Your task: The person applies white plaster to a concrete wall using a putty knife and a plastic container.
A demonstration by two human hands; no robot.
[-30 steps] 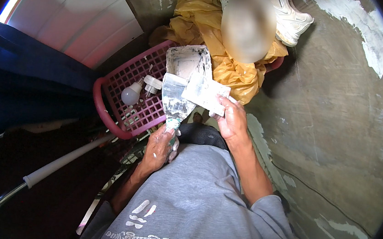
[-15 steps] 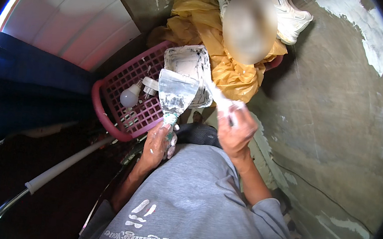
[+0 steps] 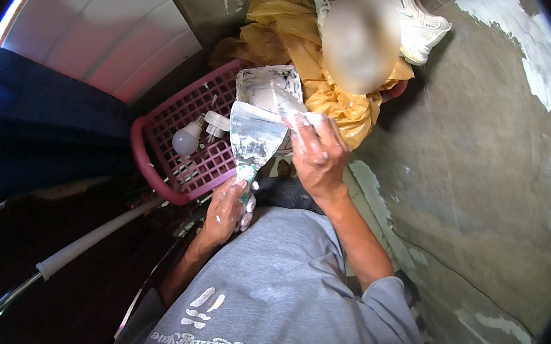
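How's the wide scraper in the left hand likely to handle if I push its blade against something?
The scraper has a flat, thin-looking blade, so its broad end may flex a little. White smears on its handle could make it slippery. The blade flares much wider than the handle, so pressing one corner would probably twist it.

I'm counting 1 left hand and 1 right hand. They're holding 1 tool each: 1 wide scraper, 1 flat spreader. Also showing: 1 tub, 1 pink basket, 1 bulb, 1 white fitting, 1 pole, 1 thin cable, at least 1 white shoe.
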